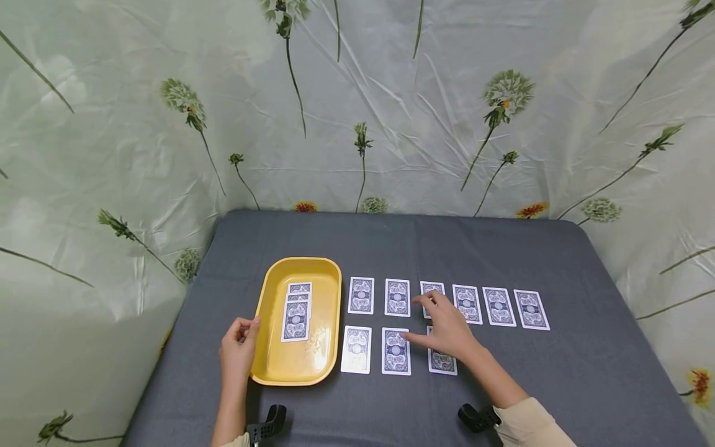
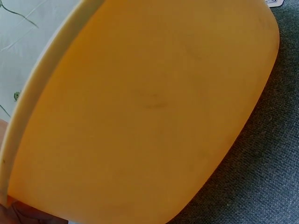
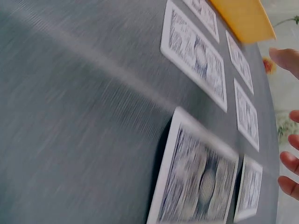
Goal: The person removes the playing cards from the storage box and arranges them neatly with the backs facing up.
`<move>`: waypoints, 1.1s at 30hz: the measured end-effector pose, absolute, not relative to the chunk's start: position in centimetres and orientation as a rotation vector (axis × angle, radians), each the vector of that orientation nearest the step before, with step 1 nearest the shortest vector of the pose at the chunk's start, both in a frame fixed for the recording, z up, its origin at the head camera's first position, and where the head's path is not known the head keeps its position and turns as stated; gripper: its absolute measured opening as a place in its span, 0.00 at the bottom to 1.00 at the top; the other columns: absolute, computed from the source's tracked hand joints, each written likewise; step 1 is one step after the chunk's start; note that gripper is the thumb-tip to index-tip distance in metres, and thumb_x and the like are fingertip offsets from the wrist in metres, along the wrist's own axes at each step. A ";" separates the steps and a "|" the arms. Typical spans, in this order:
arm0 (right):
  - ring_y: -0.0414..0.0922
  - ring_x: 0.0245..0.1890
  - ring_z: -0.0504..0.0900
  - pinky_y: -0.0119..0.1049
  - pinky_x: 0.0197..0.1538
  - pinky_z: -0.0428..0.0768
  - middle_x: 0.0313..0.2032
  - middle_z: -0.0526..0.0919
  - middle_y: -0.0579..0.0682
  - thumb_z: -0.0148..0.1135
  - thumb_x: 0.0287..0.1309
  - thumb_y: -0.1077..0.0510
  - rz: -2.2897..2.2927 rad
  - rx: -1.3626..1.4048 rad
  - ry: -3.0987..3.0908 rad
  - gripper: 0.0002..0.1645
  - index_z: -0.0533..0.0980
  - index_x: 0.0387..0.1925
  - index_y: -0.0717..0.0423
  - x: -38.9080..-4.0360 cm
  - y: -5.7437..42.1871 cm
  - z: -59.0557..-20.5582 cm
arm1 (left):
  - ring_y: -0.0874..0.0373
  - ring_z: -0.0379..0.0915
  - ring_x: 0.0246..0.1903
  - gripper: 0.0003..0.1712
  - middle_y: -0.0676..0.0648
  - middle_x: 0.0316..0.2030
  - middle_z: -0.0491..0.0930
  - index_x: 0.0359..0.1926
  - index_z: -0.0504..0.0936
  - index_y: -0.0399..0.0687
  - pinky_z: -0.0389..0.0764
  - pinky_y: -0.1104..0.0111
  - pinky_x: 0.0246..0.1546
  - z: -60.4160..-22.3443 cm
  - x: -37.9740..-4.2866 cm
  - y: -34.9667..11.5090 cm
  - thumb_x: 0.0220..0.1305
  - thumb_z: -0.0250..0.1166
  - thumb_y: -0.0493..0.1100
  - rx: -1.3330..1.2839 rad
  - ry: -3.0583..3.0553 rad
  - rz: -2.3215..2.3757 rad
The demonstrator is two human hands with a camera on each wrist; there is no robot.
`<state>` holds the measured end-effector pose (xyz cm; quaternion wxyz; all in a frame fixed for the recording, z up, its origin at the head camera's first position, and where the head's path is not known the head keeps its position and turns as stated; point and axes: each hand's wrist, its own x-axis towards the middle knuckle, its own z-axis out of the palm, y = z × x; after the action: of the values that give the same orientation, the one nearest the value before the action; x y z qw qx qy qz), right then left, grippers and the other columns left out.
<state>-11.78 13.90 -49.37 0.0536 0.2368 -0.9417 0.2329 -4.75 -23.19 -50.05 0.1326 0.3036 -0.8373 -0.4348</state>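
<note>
On the left, my left hand [image 1: 238, 349] grips the near-left rim of a yellow tray [image 1: 326, 366], its thumb at the edge. The tray's outer wall [image 2: 145, 112] fills the left wrist view, where only a bit of that hand shows at lower left. A few overlapping blue-backed playing cards [image 1: 295, 321] lie face down inside the tray. My right hand [image 1: 449, 329] hovers over the rows of cards with fingers spread and nothing held. It partly covers a top-row card [image 1: 432, 286] and a lower-row card [image 1: 443, 364]. Its thumb tip overlaps another lower-row card [image 1: 395, 357].
Face-down cards make two rows right of the tray; the upper row runs further right to an end card [image 1: 532, 310]. Under everything is a dark grey cloth [image 1: 586, 372] on the table. A flower-printed curtain [image 1: 391, 93] hangs behind and at both sides.
</note>
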 end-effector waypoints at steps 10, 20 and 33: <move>0.43 0.34 0.71 0.40 0.36 0.69 0.39 0.74 0.50 0.70 0.34 0.33 0.803 0.808 -2.880 0.38 0.77 0.46 0.49 -13.6 8.8 -48.2 | 0.59 0.58 0.21 0.17 0.50 0.23 0.64 0.30 0.71 0.41 0.60 0.70 0.22 -49.8 -4.9 -23.5 0.64 0.57 0.51 0.849 -2.475 -1.257; 0.42 0.37 0.69 0.37 0.37 0.69 0.41 0.71 0.47 0.69 0.34 0.31 0.846 0.884 -2.821 0.41 0.75 0.49 0.48 -14.5 4.5 -47.4 | 0.59 0.58 0.21 0.16 0.49 0.24 0.64 0.31 0.70 0.42 0.59 0.69 0.22 -49.7 -5.0 -23.8 0.65 0.56 0.50 0.846 -2.502 -1.274; 0.44 0.45 0.67 0.39 0.46 0.68 0.46 0.69 0.48 0.68 0.34 0.29 0.750 1.069 -2.765 0.44 0.72 0.52 0.47 -14.3 -1.9 -46.8 | 0.61 0.56 0.19 0.16 0.51 0.21 0.60 0.31 0.70 0.39 0.59 0.72 0.20 -49.7 -5.2 -24.1 0.66 0.55 0.49 0.851 -2.478 -1.438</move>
<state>-14.30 -1.89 -46.84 0.0417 0.3494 -0.9034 0.2449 -5.22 -24.09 -49.74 0.0761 0.2839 -0.8267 -0.4798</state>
